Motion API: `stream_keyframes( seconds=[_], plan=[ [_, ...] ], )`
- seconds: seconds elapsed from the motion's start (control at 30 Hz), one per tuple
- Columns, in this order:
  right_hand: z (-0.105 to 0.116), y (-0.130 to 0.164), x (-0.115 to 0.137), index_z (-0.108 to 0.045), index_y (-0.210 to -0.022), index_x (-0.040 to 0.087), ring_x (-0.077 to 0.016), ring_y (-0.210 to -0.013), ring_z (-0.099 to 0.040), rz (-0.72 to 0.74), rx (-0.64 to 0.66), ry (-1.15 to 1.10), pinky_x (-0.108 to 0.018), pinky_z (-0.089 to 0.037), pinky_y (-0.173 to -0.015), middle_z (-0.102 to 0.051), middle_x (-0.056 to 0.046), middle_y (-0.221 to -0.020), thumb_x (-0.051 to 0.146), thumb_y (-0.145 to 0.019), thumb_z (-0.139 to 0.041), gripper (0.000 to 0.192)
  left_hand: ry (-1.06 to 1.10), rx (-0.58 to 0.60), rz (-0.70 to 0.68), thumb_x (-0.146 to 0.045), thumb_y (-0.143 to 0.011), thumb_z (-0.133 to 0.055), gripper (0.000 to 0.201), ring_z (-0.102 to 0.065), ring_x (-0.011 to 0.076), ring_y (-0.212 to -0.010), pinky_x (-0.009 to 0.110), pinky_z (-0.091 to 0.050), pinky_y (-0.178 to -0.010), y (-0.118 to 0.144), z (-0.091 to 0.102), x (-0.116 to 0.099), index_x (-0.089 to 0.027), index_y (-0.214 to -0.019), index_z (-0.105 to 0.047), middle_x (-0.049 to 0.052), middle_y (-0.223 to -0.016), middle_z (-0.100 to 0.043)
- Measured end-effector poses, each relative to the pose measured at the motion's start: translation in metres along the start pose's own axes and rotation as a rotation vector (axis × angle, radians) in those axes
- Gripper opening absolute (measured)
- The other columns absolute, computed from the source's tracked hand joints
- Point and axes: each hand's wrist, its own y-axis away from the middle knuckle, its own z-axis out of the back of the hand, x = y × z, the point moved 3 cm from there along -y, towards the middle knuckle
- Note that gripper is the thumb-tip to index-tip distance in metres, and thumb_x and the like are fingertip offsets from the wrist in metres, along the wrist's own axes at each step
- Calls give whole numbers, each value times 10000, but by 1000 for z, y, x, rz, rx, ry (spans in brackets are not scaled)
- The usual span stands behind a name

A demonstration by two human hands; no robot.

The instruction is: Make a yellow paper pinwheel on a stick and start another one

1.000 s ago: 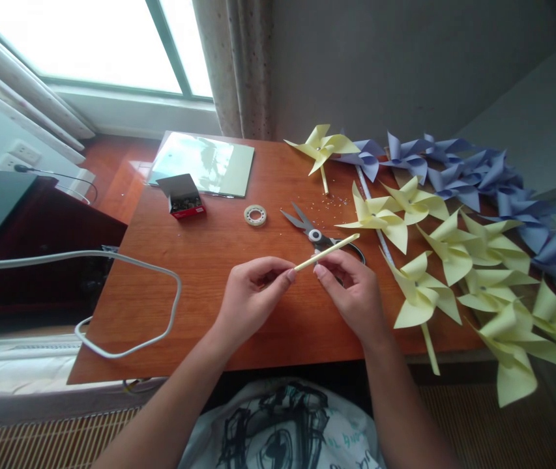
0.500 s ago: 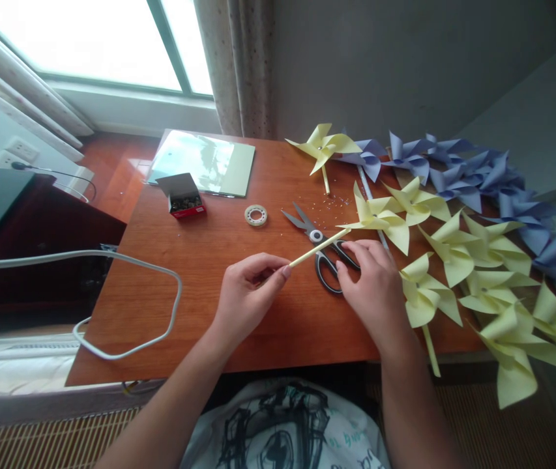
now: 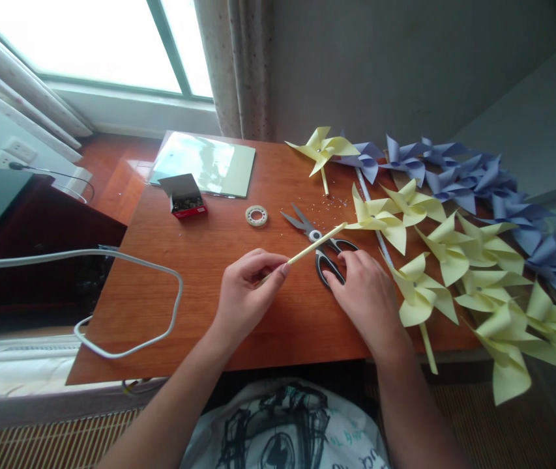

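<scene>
My left hand [image 3: 253, 280] pinches a thin, pale yellow rolled-paper stick [image 3: 317, 243] between thumb and fingertips. The stick slants up to the right, its far part passing above the scissors [image 3: 315, 236]. These scissors have black-and-grey handles and lie on the table with blades apart, pointing away to the left. My right hand [image 3: 363, 286] is at their handles, with the thumb on the lower loop and the fingers curled by the upper one. Close to the stick's far tip lies a yellow paper pinwheel [image 3: 377, 218].
Several yellow pinwheels [image 3: 419, 290] and purple pinwheels [image 3: 458, 185] crowd the table's right side. A tape roll [image 3: 248, 215], a red box of small metal pieces [image 3: 188, 207] and a packet of paper sheets [image 3: 236, 169] lie left of centre. A white cable [image 3: 176, 306] loops over the left edge.
My right hand has shifted slightly left and towards me, its thumb coming onto the lower scissor loop. The scissor handles are a little closer together. My left hand still holds the stick.
</scene>
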Motion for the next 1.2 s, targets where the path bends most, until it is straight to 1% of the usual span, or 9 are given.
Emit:
stream_keyframes(
  seconds=[0.2,0.33,0.5,0.63,0.73,0.83,0.97,1.1,1.2],
  plan=[
    [-2,-4,-3,-615,-1145,165,-337,-1030,-596,35,-91,-10,-452,-498,-896,-637,-152,-1079,346,-861,-733,358,36,-20,11,-306,-866,-747,140,-571,137,-683,239,-444,-591,2,0,-2,-172,-904,-765,40,-794,-672],
    [-5,-6,-5,-633,-1152,130,-338,-1014,-591,47,-53,19,-454,-492,-892,-644,-158,-1048,361,-887,-696,358,86,-21,77,-328,-840,-769,169,-597,145,-683,235,-462,-597,3,-1,-3,-163,-860,-736,42,-793,-697],
    [-4,-10,-3,-679,-1115,151,-324,-969,-618,48,-41,22,-428,-506,-857,-655,-141,-1016,408,-876,-693,352,99,-17,86,-339,-829,-777,183,-604,143,-671,229,-466,-588,2,-1,-2,-163,-839,-729,37,-781,-702],
    [0,-12,-1,-711,-1071,149,-317,-923,-667,4,-13,-30,-422,-523,-833,-694,-141,-995,353,-857,-673,298,108,-26,89,-324,-827,-781,170,-586,131,-655,222,-454,-579,3,0,-2,-161,-830,-730,27,-755,-686],
    [6,-6,-2,-710,-1062,159,-319,-908,-693,-28,-31,-135,-427,-534,-817,-727,-138,-1005,344,-839,-667,293,152,-53,98,-310,-827,-788,161,-564,117,-644,211,-438,-569,4,1,-3,-161,-828,-728,14,-733,-668],
    [12,4,-9,-681,-1076,178,-309,-925,-711,-69,-36,-366,-427,-546,-838,-750,-119,-1014,359,-800,-691,330,206,-75,102,-311,-822,-798,163,-533,102,-612,204,-419,-539,4,3,-4,-164,-832,-728,3,-708,-651],
    [11,15,-18,-632,-1062,209,-270,-921,-711,-152,106,-705,-405,-556,-845,-743,-82,-1001,426,-773,-742,377,244,-103,108,-313,-810,-811,170,-517,98,-583,207,-419,-522,3,4,-4,-165,-831,-731,-4,-684,-642],
    [4,20,-24,-604,-1045,226,-262,-892,-679,-230,180,-754,-400,-541,-815,-706,-53,-943,476,-715,-817,466,297,-134,107,-300,-805,-819,164,-520,91,-580,198,-415,-517,3,6,-1,-164,-843,-736,-4,-696,-654],
    [0,23,-24,-590,-1049,228,-251,-889,-668,-225,218,-801,-387,-537,-818,-691,-45,-945,496,-722,-816,479,326,-130,111,-286,-811,-817,149,-521,87,-582,189,-417,-521,3,6,1,-165,-843,-738,-7,-690,-653]
  ],
)
